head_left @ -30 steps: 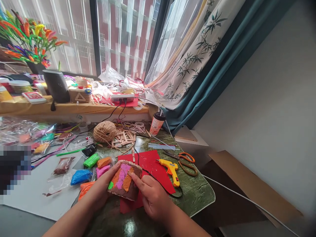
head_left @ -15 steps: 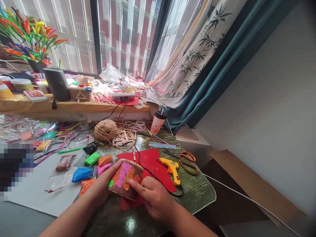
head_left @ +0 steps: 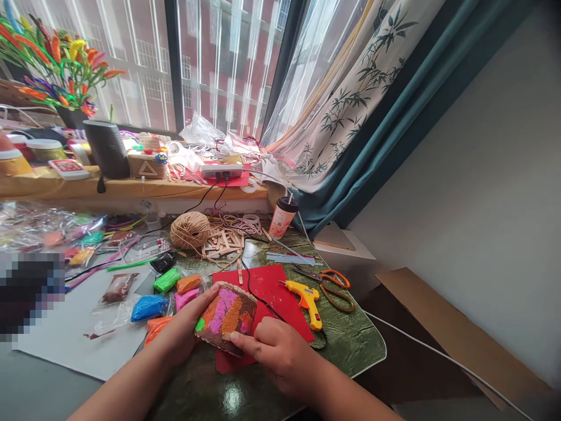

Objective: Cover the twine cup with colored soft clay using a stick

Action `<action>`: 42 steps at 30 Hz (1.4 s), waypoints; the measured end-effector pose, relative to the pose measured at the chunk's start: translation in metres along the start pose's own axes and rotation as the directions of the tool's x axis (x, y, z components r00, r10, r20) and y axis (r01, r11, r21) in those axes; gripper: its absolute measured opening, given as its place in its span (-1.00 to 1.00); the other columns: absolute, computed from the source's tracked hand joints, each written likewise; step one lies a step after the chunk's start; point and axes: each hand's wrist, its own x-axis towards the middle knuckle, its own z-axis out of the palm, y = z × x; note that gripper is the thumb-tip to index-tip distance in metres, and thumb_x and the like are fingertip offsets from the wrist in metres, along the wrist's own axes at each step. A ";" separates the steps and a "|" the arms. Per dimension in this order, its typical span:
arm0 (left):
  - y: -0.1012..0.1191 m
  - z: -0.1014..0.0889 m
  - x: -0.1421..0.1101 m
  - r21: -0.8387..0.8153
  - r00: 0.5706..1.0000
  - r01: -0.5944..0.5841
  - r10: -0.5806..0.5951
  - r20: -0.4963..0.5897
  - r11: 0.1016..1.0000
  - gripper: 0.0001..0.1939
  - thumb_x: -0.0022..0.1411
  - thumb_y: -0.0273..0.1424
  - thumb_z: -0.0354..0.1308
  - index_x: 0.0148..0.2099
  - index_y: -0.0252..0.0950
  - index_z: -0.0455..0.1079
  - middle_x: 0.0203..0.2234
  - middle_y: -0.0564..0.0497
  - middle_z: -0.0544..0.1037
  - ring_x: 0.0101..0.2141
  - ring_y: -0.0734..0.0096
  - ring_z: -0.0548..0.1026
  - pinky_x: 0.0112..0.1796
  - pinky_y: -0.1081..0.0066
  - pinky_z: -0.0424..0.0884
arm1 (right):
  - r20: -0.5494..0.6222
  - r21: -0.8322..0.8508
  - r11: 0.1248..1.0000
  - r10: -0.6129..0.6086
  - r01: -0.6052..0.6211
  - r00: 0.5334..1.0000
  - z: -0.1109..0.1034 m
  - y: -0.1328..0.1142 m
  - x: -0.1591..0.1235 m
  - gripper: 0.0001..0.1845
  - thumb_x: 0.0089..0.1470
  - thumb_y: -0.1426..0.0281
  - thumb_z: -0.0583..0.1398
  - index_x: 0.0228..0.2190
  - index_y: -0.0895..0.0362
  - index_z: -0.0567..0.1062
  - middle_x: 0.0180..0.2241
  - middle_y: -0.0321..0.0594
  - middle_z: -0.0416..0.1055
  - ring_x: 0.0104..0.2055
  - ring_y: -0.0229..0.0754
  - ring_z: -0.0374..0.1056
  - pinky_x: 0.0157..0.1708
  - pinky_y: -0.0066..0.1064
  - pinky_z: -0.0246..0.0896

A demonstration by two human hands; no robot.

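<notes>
My left hand (head_left: 184,324) grips a brown clay-covered piece (head_left: 218,339) with twine along its edges, tilted above the table. Pink, orange and green clay patches cover its facing side. My right hand (head_left: 276,351) is closed, its thumb at the lower part of the orange patch. A small tan tip, like the end of a wooden craft stick (head_left: 227,336), pokes out past the thumb and touches the clay; the rest is hidden in the hand. Under the piece lies a red sheet (head_left: 272,280), with a yellow glue gun (head_left: 307,299) on its right side.
Orange-handled scissors (head_left: 335,286) lie right of the glue gun. Bagged clay, including a blue pack (head_left: 149,308) and a green pack (head_left: 167,280), sits left. Behind are a twine ball (head_left: 190,230), wooden sticks (head_left: 222,241) and a paper cup (head_left: 283,217). A black cable crosses the red sheet.
My right thumb and the tan tip have moved down the orange patch towards the lower edge of the piece. My left hand keeps its hold. The whole view has shifted slightly.
</notes>
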 end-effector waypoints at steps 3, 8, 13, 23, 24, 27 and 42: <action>0.000 -0.001 0.001 0.022 1.000 -0.012 0.011 0.006 1.000 -0.54 0.43 -0.15 0.26 0.13 -0.44 0.59 -0.18 -0.28 0.79 -0.14 -0.10 0.78 -0.19 0.18 0.69 | 0.030 0.001 1.000 -0.015 0.015 0.999 -0.002 0.002 0.000 -0.42 0.47 0.42 0.04 0.44 -0.02 0.25 -0.38 -0.25 0.40 -0.41 -0.09 0.31 -0.43 -0.29 0.26; -0.001 -0.004 0.003 0.019 0.999 -0.034 0.034 0.001 0.999 -0.60 0.43 -0.18 0.27 0.07 -0.42 0.62 -0.23 -0.24 0.80 -0.22 0.00 0.79 -0.21 0.22 0.69 | 0.041 -0.012 0.999 -0.030 0.031 0.999 -0.006 0.004 0.001 -0.47 0.50 0.40 0.03 0.41 -0.02 0.31 -0.41 -0.29 0.36 -0.44 -0.12 0.26 -0.44 -0.31 0.23; 0.000 -0.001 0.001 0.030 1.000 -0.030 0.030 0.004 0.999 -0.60 0.47 -0.19 0.22 0.07 -0.45 0.62 -0.23 -0.26 0.80 -0.26 0.00 0.79 -0.22 0.21 0.68 | 0.038 -0.027 0.998 -0.048 0.049 0.998 -0.008 0.004 0.000 -0.53 0.55 0.34 -0.03 0.37 -0.01 0.35 -0.43 -0.30 0.38 -0.45 -0.12 0.27 -0.45 -0.31 0.20; -0.001 -0.003 0.001 0.017 1.000 -0.020 0.020 0.008 1.000 -0.58 0.44 -0.16 0.26 0.08 -0.43 0.61 -0.19 -0.27 0.79 -0.22 0.00 0.79 -0.17 0.20 0.69 | 0.054 -0.053 0.998 -0.043 0.046 0.998 -0.008 0.002 -0.006 -0.51 0.56 0.38 -0.03 0.40 -0.01 0.31 -0.45 -0.34 0.31 -0.44 -0.12 0.22 -0.42 -0.31 0.13; -0.001 -0.003 0.002 0.012 1.000 -0.024 0.024 0.008 1.000 -0.59 0.44 -0.17 0.27 0.08 -0.43 0.61 -0.19 -0.27 0.79 -0.23 0.00 0.79 -0.18 0.21 0.69 | 0.047 -0.059 0.997 -0.042 0.045 0.998 -0.007 0.001 -0.006 -0.51 0.57 0.37 -0.03 0.40 -0.02 0.30 -0.46 -0.35 0.29 -0.45 -0.13 0.21 -0.43 -0.31 0.12; 0.001 -0.002 0.001 -0.001 1.000 -0.019 0.019 0.017 1.000 -0.59 0.44 -0.18 0.29 0.08 -0.45 0.60 -0.22 -0.27 0.79 -0.28 0.02 0.79 -0.24 0.24 0.69 | 0.020 -0.048 0.998 -0.046 0.047 0.999 -0.003 0.001 -0.009 -0.53 0.58 0.34 -0.04 0.40 -0.02 0.31 -0.47 -0.37 0.25 -0.46 -0.15 0.18 -0.44 -0.33 0.09; 0.001 -0.006 0.004 -0.017 1.000 -0.007 0.007 0.012 1.000 -0.45 0.44 -0.15 0.27 0.24 -0.50 0.52 -0.13 -0.33 0.78 -0.18 -0.06 0.78 -0.22 0.22 0.68 | -0.084 -0.093 0.993 0.071 -0.079 0.994 -0.012 -0.007 0.010 -0.28 0.42 0.54 -0.03 0.52 0.08 0.09 -0.34 -0.19 0.35 -0.35 -0.04 0.28 -0.42 -0.28 0.24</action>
